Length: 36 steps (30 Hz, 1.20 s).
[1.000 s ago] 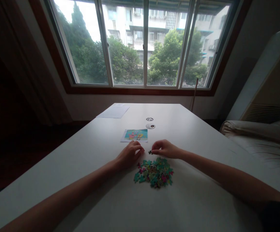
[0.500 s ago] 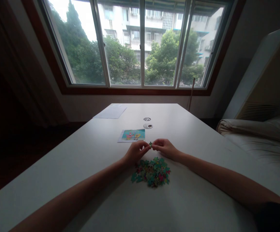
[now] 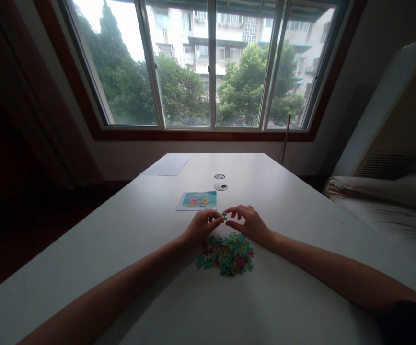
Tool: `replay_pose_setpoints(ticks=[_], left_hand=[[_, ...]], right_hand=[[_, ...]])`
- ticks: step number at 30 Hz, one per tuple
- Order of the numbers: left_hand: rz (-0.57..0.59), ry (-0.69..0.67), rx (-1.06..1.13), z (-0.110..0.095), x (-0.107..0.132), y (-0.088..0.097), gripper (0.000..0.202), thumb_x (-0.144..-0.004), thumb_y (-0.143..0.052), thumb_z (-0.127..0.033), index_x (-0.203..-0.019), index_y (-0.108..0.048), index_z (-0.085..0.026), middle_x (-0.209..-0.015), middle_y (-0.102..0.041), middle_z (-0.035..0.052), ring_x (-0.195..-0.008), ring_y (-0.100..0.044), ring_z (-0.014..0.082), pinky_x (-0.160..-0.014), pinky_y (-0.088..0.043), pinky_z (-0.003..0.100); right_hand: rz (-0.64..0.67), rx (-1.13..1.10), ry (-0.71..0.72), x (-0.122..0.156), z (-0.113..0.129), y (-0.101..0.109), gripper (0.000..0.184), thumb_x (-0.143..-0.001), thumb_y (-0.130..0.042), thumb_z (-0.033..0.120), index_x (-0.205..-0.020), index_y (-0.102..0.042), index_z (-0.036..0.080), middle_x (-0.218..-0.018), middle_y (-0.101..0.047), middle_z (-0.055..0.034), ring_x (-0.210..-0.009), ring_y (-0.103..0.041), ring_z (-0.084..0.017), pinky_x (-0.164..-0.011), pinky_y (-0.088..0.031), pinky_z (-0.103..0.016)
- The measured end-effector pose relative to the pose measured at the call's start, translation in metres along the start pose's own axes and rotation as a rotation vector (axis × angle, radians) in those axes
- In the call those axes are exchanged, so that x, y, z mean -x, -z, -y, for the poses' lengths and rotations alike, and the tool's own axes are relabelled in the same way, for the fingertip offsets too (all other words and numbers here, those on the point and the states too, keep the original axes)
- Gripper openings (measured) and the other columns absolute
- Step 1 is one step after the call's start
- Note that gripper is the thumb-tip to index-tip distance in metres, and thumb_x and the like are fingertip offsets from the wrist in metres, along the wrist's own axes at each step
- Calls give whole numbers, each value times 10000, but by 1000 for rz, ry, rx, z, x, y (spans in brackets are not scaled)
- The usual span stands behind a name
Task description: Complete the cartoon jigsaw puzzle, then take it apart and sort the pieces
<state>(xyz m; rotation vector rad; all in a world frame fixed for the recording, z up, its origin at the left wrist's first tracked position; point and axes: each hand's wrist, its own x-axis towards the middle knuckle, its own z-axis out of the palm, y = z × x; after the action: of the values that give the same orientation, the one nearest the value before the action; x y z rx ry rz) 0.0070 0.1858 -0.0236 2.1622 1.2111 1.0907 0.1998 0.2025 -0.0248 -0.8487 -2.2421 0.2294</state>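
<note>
A small green puzzle piece point(image 3: 224, 216) is pinched between the thumb and forefinger of my left hand point(image 3: 202, 226), held up above the table. Just right of it, my right hand point(image 3: 248, 222) has its thumb and fingers spread apart, close to the piece, with nothing held. Below both hands lies a loose heap of puzzle pieces point(image 3: 225, 254), mostly green and teal with some red and yellow ones. Behind my left hand a colourful cartoon picture card point(image 3: 199, 199) lies flat on the table.
The white table point(image 3: 121, 249) stretches toward the window. Two round stickers or discs point(image 3: 220, 187) sit beyond the card, and white paper sheets point(image 3: 167, 166) lie at the far left corner. A pale sofa point(image 3: 366, 201) stands at the right.
My right thumb and fingers have opened and come off the puzzle piece. The piece stays in my left hand and looks slightly turned.
</note>
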Motion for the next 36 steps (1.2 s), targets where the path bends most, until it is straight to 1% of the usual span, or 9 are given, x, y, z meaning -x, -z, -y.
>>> replay_pose_setpoints(ticks=[4, 8, 15, 20, 23, 25, 30, 33, 36], left_hand=[[17, -8, 25, 2, -1, -1, 244, -778, -525, -334, -731, -646, -127, -643, -601, 14, -574, -466, 106, -534, -362, 204], [44, -4, 8, 2, -1, 0, 246, -792, -504, -320, -758, -655, -129, -670, -615, 23, -580, -474, 107, -546, -367, 208], [115, -69, -146, 0, -1, 4, 171, -776, -512, -237, -741, -643, -133, -659, -575, 14, -563, -472, 98, -555, -373, 201], [155, -92, -161, -3, 0, 4, 146, -765, -512, -200, -736, -638, -132, -667, -566, 15, -579, -475, 100, -567, -381, 198], [152, -93, -167, -2, 0, 4, 146, -766, -510, -197, -736, -639, -136, -661, -563, 12, -582, -476, 101, -570, -381, 198], [148, -85, -165, -2, -1, 5, 144, -764, -511, -196, -736, -639, -136, -660, -565, 10, -575, -476, 98, -566, -381, 198], [153, -63, -162, -1, -2, 12, 139, -762, -518, -197, -741, -639, -133, -657, -575, 12, -571, -483, 97, -556, -380, 195], [198, -99, -176, 0, -6, 21, 147, -770, -514, -207, -743, -639, -134, -659, -581, 18, -586, -492, 103, -561, -383, 198], [209, -161, -218, 1, -12, 34, 165, -786, -495, -219, -742, -635, -143, -644, -584, 19, -589, -491, 109, -571, -386, 209]], right_hand=[[-25, 57, 37, 0, -1, 1, 286, -781, -540, 428, -967, -597, 219, -779, -618, -19, -694, -545, -122, -738, -327, -279], [-64, 116, 78, -6, -10, 10, 297, -791, -529, 425, -990, -602, 217, -777, -623, -25, -699, -540, -128, -754, -314, -278], [-210, 195, 39, -18, -35, 38, 321, -802, -511, 428, -1008, -607, 202, -790, -630, -42, -705, -544, -150, -776, -316, -302], [-237, 201, 40, -20, -38, 42, 317, -800, -516, 426, -1015, -605, 212, -790, -634, -38, -733, -552, -158, -773, -320, -309], [-217, 210, 23, -21, -37, 41, 316, -800, -513, 429, -1013, -605, 214, -798, -632, -40, -738, -553, -160, -781, -321, -316], [-173, 214, 2, -24, -36, 39, 313, -792, -523, 431, -1000, -606, 213, -796, -630, -38, -699, -547, -148, -771, -331, -314], [43, 140, -83, -33, -42, 27, 265, -760, -559, 393, -937, -614, 204, -751, -620, -12, -583, -513, -105, -620, -379, -248], [130, 97, -115, -41, -50, 16, 241, -743, -571, 376, -900, -627, 203, -743, -621, -7, -589, -517, -102, -570, -378, -223], [145, 96, -138, -54, -58, 8, 228, -736, -575, 362, -896, -636, 211, -731, -626, 2, -584, -522, -98, -566, -379, -217]])
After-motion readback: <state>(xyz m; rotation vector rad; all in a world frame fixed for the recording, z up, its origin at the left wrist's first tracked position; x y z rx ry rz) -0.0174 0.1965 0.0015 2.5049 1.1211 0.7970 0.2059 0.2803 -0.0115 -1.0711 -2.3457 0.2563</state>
